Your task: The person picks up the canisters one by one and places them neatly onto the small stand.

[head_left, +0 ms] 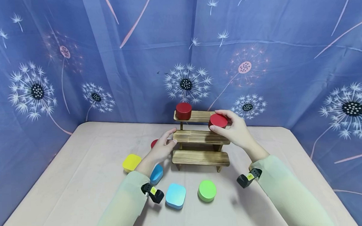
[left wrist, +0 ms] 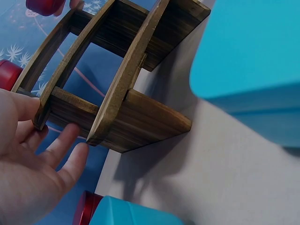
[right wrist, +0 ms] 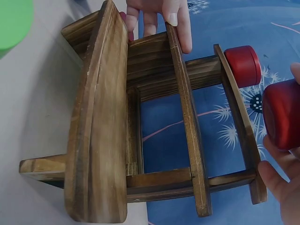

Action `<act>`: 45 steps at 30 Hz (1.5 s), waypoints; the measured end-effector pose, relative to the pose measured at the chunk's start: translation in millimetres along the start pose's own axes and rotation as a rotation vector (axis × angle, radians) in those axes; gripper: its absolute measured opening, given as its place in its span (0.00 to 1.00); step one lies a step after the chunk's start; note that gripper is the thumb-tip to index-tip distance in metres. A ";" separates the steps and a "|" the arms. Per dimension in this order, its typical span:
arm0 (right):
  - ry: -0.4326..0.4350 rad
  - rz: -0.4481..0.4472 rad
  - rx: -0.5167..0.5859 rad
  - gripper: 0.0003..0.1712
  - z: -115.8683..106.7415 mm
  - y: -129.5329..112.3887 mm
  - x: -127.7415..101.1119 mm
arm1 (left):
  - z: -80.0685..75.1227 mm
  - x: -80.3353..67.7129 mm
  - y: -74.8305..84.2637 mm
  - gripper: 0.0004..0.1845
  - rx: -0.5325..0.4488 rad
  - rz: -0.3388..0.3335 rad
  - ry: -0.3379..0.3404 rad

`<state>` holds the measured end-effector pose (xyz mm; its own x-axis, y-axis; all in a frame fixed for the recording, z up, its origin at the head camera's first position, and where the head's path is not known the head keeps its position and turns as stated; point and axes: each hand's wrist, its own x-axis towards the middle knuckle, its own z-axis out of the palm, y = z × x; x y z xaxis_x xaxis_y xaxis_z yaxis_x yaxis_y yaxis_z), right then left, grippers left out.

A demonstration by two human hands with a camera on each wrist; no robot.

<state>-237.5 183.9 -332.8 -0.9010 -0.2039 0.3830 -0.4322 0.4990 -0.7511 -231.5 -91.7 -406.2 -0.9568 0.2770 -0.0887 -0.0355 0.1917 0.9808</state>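
A wooden three-tier stand [head_left: 201,157] stands on the table. My left hand [head_left: 159,149] grips the left end of its middle shelf; in the right wrist view, its fingers [right wrist: 186,35] lie on both sides of that shelf end. With thumb and fingers, my right hand [head_left: 238,131] holds a red round box [head_left: 218,120] near the right end of the top shelf. The right wrist view shows a gap between this held box [right wrist: 281,115] and the shelf. Another red round box [head_left: 184,111] sits on the top shelf's left end.
Left of the stand lie a yellow box [head_left: 131,162], a blue box [head_left: 157,174] and a partly hidden red box [head_left: 153,143]. In front are a light-blue square box [head_left: 176,195] and a green round box [head_left: 207,191]. A blue patterned curtain [head_left: 144,77] hangs behind.
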 end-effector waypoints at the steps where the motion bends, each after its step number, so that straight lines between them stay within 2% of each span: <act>1: 0.001 0.003 -0.003 0.33 0.3 -0.5 0.9 | 0.0 -0.1 -0.3 0.28 0.001 0.000 0.001; 13: 0.037 0.013 -0.055 0.34 1.8 -4.1 12.1 | -0.9 0.4 -0.5 0.28 0.010 0.007 -0.010; 20: 0.026 0.013 -0.019 0.34 5.6 -5.1 18.8 | -0.5 2.0 -3.3 0.29 0.049 0.039 0.007; 35: 0.015 0.025 -0.018 0.34 11.0 -7.8 32.2 | -0.6 1.3 0.7 0.31 0.050 0.043 0.009; 45: -0.023 0.050 -0.033 0.34 15.2 -8.0 37.0 | 0.5 0.0 -2.8 0.30 0.065 0.042 0.016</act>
<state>-268.0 159.6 -320.7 -0.9224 -0.1967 0.3325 -0.3851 0.5364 -0.7510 -231.2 -91.8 -409.1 -0.9615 0.2711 -0.0443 0.0232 0.2409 0.9703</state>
